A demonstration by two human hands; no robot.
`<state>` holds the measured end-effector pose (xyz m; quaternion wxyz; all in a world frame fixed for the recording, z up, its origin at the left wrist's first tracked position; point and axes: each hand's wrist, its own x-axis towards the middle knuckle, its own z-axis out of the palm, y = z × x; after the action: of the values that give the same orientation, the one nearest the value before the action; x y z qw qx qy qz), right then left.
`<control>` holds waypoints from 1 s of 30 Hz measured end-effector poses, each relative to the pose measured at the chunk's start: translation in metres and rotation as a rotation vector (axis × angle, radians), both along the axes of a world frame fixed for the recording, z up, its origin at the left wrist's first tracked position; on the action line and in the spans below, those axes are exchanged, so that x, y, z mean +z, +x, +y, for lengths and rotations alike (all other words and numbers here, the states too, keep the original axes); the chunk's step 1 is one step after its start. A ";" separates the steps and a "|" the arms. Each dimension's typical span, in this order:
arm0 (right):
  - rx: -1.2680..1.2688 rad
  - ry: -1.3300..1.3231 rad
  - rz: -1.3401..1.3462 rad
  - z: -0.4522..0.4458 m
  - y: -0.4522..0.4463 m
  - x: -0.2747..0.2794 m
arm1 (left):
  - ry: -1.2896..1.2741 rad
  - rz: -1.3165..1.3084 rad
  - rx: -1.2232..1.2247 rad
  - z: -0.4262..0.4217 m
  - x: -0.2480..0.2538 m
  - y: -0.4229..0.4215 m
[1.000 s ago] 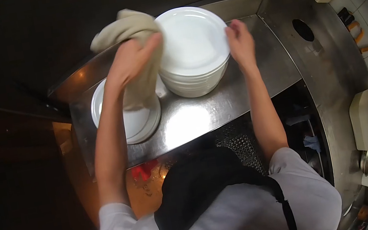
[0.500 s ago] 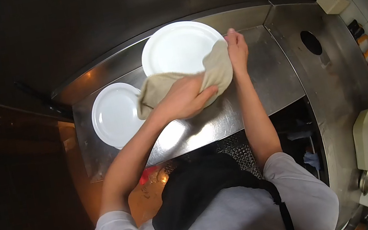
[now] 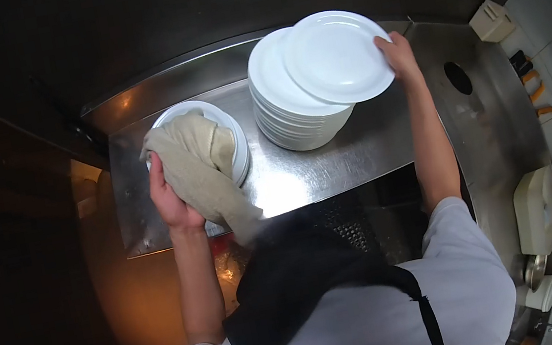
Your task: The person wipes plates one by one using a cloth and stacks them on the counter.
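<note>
My right hand (image 3: 400, 60) grips the right rim of a white plate (image 3: 337, 58), thumb on top. That plate overlaps the top of a tall stack of white plates (image 3: 307, 131) and juts out past it to the right. On the left, my left hand (image 3: 173, 198) is closed on a beige cloth (image 3: 196, 160), which hangs down toward my apron. The cloth lies over a shorter stack of white plates (image 3: 233, 132) and covers most of its top. Some of my left fingers are hidden by the cloth.
Both stacks stand on a stainless steel counter (image 3: 375, 147) with a raised back edge. To the right, a steel surface has a dark round hole (image 3: 458, 78). A cream-coloured box (image 3: 538, 211) and orange-handled tools (image 3: 537, 93) are along the tiled right wall.
My left hand has moved left with the cloth, from the larger plate to the shorter stack. My right hand has shifted right and now holds a plate out over the tall stack.
</note>
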<state>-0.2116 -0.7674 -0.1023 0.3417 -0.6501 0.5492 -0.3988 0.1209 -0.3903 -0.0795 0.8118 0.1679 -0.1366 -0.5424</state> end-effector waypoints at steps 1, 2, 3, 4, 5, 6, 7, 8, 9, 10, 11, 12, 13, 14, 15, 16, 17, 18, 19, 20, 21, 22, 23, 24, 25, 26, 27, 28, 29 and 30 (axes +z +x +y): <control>-0.050 -0.036 -0.085 0.000 -0.006 0.003 | 0.020 -0.018 0.082 0.003 0.009 0.002; -0.101 -0.068 -0.171 0.004 -0.008 0.007 | 0.045 -0.035 0.163 0.006 0.020 0.004; -0.079 -0.091 -0.299 0.019 -0.003 0.020 | 0.037 -0.105 0.254 0.008 0.032 0.004; -0.057 -0.112 -0.428 0.034 -0.001 0.034 | -0.033 -0.184 0.233 0.007 0.043 0.006; -0.038 -0.120 -0.481 0.056 0.008 0.055 | -0.104 -0.265 0.213 0.005 0.052 0.009; -0.004 -0.117 -0.455 0.084 0.020 0.078 | -0.173 -0.345 0.195 0.003 0.063 0.013; 0.030 -0.111 -0.426 0.115 0.035 0.100 | -0.106 -0.707 0.126 -0.003 0.080 0.015; 0.063 -0.101 -0.398 0.144 0.050 0.119 | -0.078 -1.082 0.086 -0.010 0.097 0.017; 0.207 -0.088 -0.335 0.173 0.063 0.138 | 0.199 -1.556 -0.199 -0.013 0.144 0.006; 0.350 -0.070 -0.271 0.196 0.077 0.147 | -0.024 -2.012 0.062 -0.038 0.144 0.000; 0.451 -0.213 -0.159 0.216 0.096 0.142 | -0.159 -2.178 0.226 -0.043 0.146 -0.008; 0.550 -0.359 -0.049 0.232 0.111 0.138 | -0.285 -2.337 0.452 -0.049 0.148 -0.016; 0.542 -0.673 0.019 0.238 0.118 0.117 | -0.394 -2.450 0.717 -0.054 0.150 -0.025; 0.518 -0.991 0.083 0.247 0.129 0.103 | -0.367 -2.535 0.408 -0.048 0.158 -0.023; 0.543 -0.882 -0.074 0.253 0.135 0.099 | -0.271 -2.463 0.360 -0.043 0.159 -0.014; 0.521 -0.741 -0.113 0.259 0.137 0.100 | -0.171 -2.382 0.320 -0.038 0.158 0.000; 0.500 -0.598 -0.148 0.272 0.141 0.112 | -0.072 -2.296 0.281 -0.031 0.154 0.016; 0.470 -0.452 -0.188 0.285 0.143 0.120 | -0.038 -1.995 0.260 -0.026 0.142 0.033; 0.389 -0.348 -0.176 0.288 0.139 0.125 | -0.016 -1.699 0.244 -0.025 0.123 0.052; 0.356 -0.324 -0.372 0.288 0.144 0.120 | 0.002 -1.401 0.224 -0.028 0.103 0.064; 0.281 -0.336 -0.466 0.289 0.153 0.113 | 0.093 -1.011 0.237 -0.025 0.083 0.057; 0.205 -0.348 -0.561 0.291 0.167 0.106 | 0.175 -0.621 0.242 -0.019 0.062 0.044; 0.110 -0.296 -0.650 0.296 0.183 0.096 | 0.217 -0.354 0.257 -0.020 0.038 0.033; 0.017 -0.242 -0.735 0.302 0.198 0.084 | 0.256 -0.085 0.270 -0.018 0.019 0.024; -0.088 -0.242 -0.680 0.302 0.210 0.065 | 0.273 -0.081 0.277 -0.009 0.008 0.015; -0.071 -0.222 -0.785 0.309 0.220 0.050 | 0.292 -0.072 0.285 0.003 -0.002 0.006; -0.056 -0.149 -0.911 0.316 0.225 0.030 | 0.310 -0.062 0.294 0.009 -0.007 0.002; -0.041 -0.076 -1.042 0.318 0.228 0.017 | 0.322 -0.219 0.317 0.014 -0.007 0.013; 0.052 -0.044 -0.980 0.317 0.224 0.014 | 0.337 -0.381 0.332 0.024 -0.007 0.034; 0.144 -0.010 -0.914 0.314 0.212 0.011 | 0.355 -0.541 0.345 0.033 -0.008 0.051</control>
<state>0.0007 -0.4537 -0.0915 0.5725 -0.4455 0.2939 -0.6224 0.1722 -0.3571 -0.0878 0.7841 0.4641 -0.2199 -0.3485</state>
